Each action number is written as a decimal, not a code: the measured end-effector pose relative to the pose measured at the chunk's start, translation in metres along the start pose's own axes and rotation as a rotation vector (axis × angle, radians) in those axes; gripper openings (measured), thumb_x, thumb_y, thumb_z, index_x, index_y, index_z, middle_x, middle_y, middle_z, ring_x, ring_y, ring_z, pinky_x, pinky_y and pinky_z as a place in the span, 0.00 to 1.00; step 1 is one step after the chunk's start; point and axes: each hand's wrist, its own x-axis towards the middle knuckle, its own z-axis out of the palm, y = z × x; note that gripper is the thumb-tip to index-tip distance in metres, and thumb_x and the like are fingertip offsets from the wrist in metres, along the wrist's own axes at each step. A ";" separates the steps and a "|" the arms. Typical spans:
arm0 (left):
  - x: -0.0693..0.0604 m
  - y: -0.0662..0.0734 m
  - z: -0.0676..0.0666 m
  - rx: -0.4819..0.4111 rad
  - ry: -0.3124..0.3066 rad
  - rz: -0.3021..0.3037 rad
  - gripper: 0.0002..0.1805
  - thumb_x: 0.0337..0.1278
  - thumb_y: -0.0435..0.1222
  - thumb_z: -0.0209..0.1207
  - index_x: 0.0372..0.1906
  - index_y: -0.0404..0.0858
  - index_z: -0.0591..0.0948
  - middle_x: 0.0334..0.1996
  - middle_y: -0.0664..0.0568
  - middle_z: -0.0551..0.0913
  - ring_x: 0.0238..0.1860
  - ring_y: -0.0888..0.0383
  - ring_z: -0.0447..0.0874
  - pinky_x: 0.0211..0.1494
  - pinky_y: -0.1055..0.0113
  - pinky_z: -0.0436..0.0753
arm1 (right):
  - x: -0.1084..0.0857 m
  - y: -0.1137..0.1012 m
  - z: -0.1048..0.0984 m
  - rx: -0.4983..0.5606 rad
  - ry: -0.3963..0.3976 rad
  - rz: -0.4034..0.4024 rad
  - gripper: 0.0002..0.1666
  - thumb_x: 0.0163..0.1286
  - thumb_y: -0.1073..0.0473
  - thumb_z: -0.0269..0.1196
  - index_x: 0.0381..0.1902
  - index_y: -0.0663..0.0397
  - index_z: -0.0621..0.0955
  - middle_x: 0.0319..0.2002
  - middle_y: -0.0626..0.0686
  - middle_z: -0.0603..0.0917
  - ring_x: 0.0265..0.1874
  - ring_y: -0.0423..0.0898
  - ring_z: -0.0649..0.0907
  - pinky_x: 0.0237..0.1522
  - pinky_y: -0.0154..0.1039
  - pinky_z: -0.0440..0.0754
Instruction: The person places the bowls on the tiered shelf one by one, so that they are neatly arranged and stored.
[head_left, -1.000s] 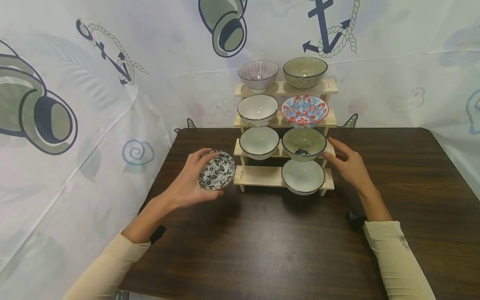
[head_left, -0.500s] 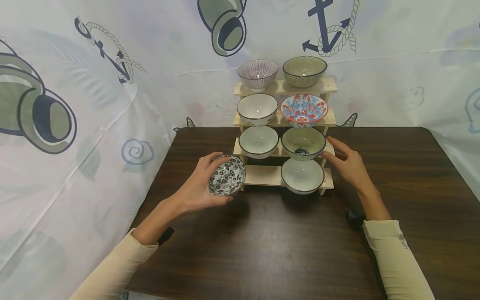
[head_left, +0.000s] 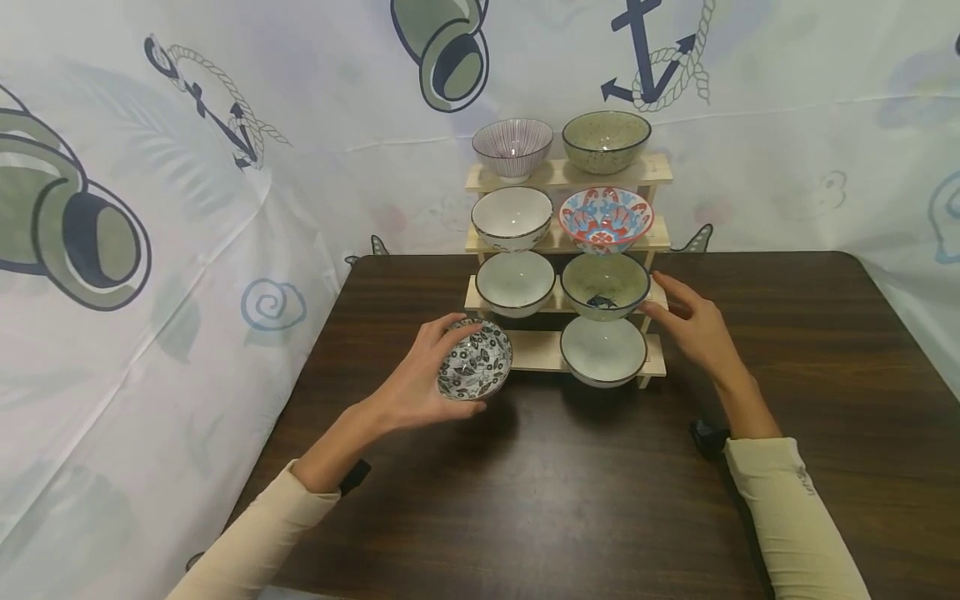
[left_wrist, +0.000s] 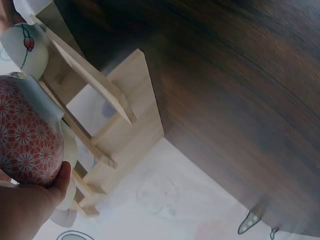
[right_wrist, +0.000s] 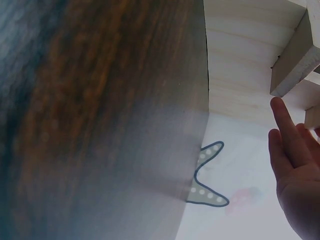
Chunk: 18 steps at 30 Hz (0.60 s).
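My left hand [head_left: 423, 379] grips a small bowl [head_left: 478, 360] tilted so its black-and-white floral inside shows. In the left wrist view, the bowl's outside [left_wrist: 30, 135] is red with white starbursts, and the thumb presses against it. The bowl is in front of the left end of the lowest shelf of a tiered wooden rack [head_left: 536, 352]. My right hand [head_left: 697, 333] is at the rack's right side, beside a green bowl [head_left: 606, 283]. In the right wrist view, its extended fingers [right_wrist: 285, 125] reach the rack's wooden edge [right_wrist: 295, 65].
A white bowl [head_left: 603, 350] sits right on the lowest shelf. Above are a pale bowl [head_left: 515, 282], a cream bowl [head_left: 512, 215], a red-and-blue bowl [head_left: 606, 218], a striped bowl [head_left: 513, 148] and a speckled green bowl [head_left: 606, 142]. The rack stands on a dark wooden table [head_left: 570, 500].
My left hand has carried the floral bowl rightward and slightly nearer, from beside the rack to in front of the lowest shelf's left end. The right hand stays at the rack's side.
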 end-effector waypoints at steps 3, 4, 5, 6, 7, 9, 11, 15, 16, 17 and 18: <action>0.003 0.002 0.005 -0.010 -0.007 0.011 0.56 0.38 0.55 0.78 0.77 0.53 0.66 0.79 0.44 0.58 0.75 0.47 0.58 0.66 0.38 0.76 | 0.001 0.001 -0.001 0.001 -0.006 0.012 0.40 0.76 0.43 0.63 0.81 0.39 0.64 0.80 0.56 0.64 0.70 0.72 0.73 0.65 0.69 0.75; 0.003 0.002 0.007 -0.011 -0.010 0.014 0.55 0.38 0.55 0.78 0.77 0.53 0.66 0.79 0.44 0.58 0.75 0.47 0.58 0.66 0.38 0.76 | 0.001 0.002 0.000 0.003 -0.009 0.018 0.40 0.76 0.43 0.63 0.81 0.38 0.64 0.80 0.56 0.63 0.70 0.72 0.73 0.65 0.69 0.75; 0.004 0.002 0.009 -0.012 -0.013 0.015 0.55 0.38 0.55 0.78 0.77 0.53 0.66 0.79 0.44 0.58 0.75 0.47 0.58 0.66 0.38 0.76 | 0.001 0.002 0.000 0.003 -0.012 0.019 0.40 0.76 0.43 0.63 0.81 0.38 0.64 0.80 0.56 0.63 0.70 0.72 0.74 0.65 0.69 0.75; 0.005 0.003 0.010 -0.011 -0.016 0.017 0.55 0.38 0.56 0.78 0.76 0.52 0.67 0.79 0.44 0.58 0.75 0.47 0.57 0.66 0.38 0.76 | 0.001 0.003 0.000 0.002 -0.013 0.020 0.40 0.76 0.43 0.63 0.81 0.39 0.64 0.80 0.56 0.63 0.69 0.72 0.74 0.65 0.69 0.75; 0.006 0.003 0.012 -0.009 -0.018 0.020 0.54 0.38 0.56 0.78 0.76 0.52 0.67 0.79 0.44 0.58 0.76 0.47 0.57 0.67 0.38 0.76 | 0.001 0.003 0.001 0.004 -0.013 0.022 0.40 0.76 0.43 0.63 0.81 0.38 0.64 0.80 0.56 0.63 0.69 0.71 0.74 0.65 0.69 0.76; 0.008 0.004 0.015 -0.002 -0.021 0.025 0.54 0.38 0.56 0.78 0.75 0.52 0.68 0.79 0.44 0.58 0.76 0.47 0.57 0.67 0.38 0.76 | 0.001 0.003 0.001 0.005 -0.011 0.016 0.40 0.76 0.44 0.63 0.81 0.39 0.64 0.80 0.56 0.64 0.69 0.71 0.75 0.64 0.68 0.76; 0.012 0.004 0.017 0.008 -0.024 0.028 0.54 0.38 0.56 0.78 0.75 0.52 0.68 0.79 0.44 0.58 0.76 0.48 0.57 0.68 0.38 0.75 | 0.002 0.003 0.001 0.012 -0.005 0.017 0.40 0.76 0.44 0.63 0.81 0.38 0.64 0.80 0.55 0.64 0.69 0.69 0.76 0.64 0.67 0.77; 0.019 0.004 0.021 0.022 -0.026 0.029 0.53 0.39 0.57 0.77 0.75 0.53 0.68 0.79 0.44 0.58 0.77 0.48 0.57 0.69 0.38 0.75 | 0.002 0.001 0.000 0.011 0.004 0.020 0.39 0.75 0.44 0.64 0.80 0.38 0.66 0.80 0.54 0.64 0.70 0.68 0.75 0.66 0.65 0.77; 0.020 0.003 0.022 0.022 -0.028 0.028 0.53 0.39 0.57 0.77 0.75 0.53 0.68 0.79 0.45 0.58 0.77 0.48 0.57 0.69 0.38 0.74 | 0.002 0.000 0.000 0.009 0.004 0.019 0.39 0.75 0.43 0.64 0.80 0.38 0.66 0.80 0.54 0.64 0.71 0.68 0.75 0.66 0.65 0.76; 0.021 0.003 0.023 0.024 -0.029 0.029 0.53 0.39 0.58 0.77 0.75 0.53 0.68 0.79 0.45 0.58 0.77 0.48 0.57 0.69 0.38 0.74 | 0.001 0.000 0.000 0.006 0.003 0.018 0.39 0.75 0.43 0.64 0.80 0.38 0.66 0.80 0.54 0.64 0.71 0.68 0.74 0.67 0.65 0.76; 0.022 0.003 0.023 0.024 -0.031 0.030 0.53 0.39 0.58 0.77 0.75 0.53 0.68 0.79 0.45 0.58 0.77 0.48 0.57 0.69 0.38 0.74 | 0.001 0.000 0.000 0.004 0.003 0.017 0.39 0.75 0.43 0.64 0.80 0.38 0.66 0.80 0.54 0.64 0.71 0.68 0.74 0.67 0.65 0.76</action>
